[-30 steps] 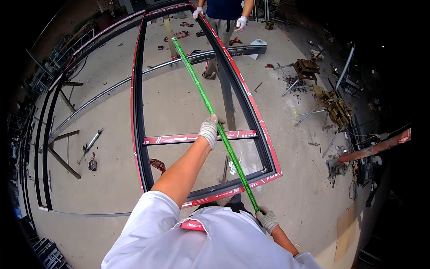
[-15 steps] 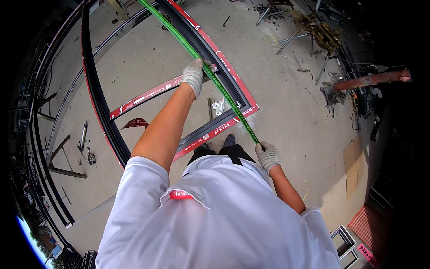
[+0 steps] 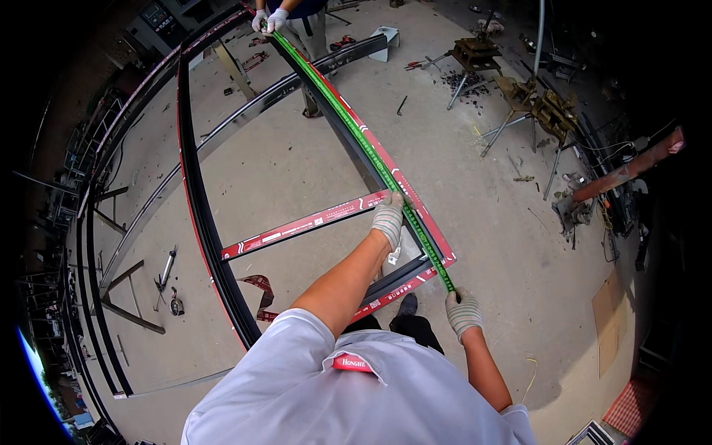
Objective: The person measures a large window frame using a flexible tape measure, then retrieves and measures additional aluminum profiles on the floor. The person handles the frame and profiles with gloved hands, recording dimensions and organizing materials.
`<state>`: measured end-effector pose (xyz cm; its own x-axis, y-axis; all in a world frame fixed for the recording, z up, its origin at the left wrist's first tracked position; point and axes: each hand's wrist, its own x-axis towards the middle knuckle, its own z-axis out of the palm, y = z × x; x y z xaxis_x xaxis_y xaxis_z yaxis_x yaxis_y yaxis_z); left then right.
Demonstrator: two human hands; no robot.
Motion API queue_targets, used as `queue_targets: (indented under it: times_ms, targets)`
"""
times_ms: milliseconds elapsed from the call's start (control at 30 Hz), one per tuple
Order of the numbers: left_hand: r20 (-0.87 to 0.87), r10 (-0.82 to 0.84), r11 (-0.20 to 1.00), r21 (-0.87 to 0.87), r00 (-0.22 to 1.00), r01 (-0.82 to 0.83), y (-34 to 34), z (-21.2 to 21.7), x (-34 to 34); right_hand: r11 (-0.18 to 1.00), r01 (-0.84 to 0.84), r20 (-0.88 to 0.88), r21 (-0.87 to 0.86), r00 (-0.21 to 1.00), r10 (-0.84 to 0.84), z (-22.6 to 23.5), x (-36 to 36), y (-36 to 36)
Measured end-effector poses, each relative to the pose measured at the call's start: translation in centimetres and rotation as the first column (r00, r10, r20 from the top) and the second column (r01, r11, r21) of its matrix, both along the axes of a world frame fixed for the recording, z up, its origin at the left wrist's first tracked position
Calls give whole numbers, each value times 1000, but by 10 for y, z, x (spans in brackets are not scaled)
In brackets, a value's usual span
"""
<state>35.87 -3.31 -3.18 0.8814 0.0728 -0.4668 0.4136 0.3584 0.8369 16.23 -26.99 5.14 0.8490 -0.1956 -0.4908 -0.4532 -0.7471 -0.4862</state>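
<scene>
The tape measure (image 3: 363, 140) is a long, narrow, bright green strip with dark markings along its length. It runs along the side rail on the right of a large dark frame (image 3: 211, 241) edged with red printed film. The left hand (image 3: 388, 220), in a striped pale glove, touches the tape where a red-faced crossbar (image 3: 300, 225) meets that rail; whether its fingers close on the tape cannot be told. The right hand (image 3: 464, 311), gloved alike, is clamped on the tape's near end, just past the frame's corner, lower and to the right of the left hand. Far ahead of both hands, a co-worker's gloved hands (image 3: 277, 20) are at the far end. Well left of the left hand, a caulking gun (image 3: 167, 268) lies on the floor (image 3: 297, 163).
</scene>
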Motion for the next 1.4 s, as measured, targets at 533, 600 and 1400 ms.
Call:
queue_targets:
  times_ms: [533,600,1400]
  targets:
    - [-18,40,964,-264,999,-44,70,43,40,978,59,184,-202,983,-22,18,-37,41]
    - [-21,-55,976,-211,998,49,67,41,24,972,87,174,-217,984,-49,26,-22,54]
    - [-85,-509,860,-23,856,509,31,9,-52,915,58,153,-399,988,4,4,11,48]
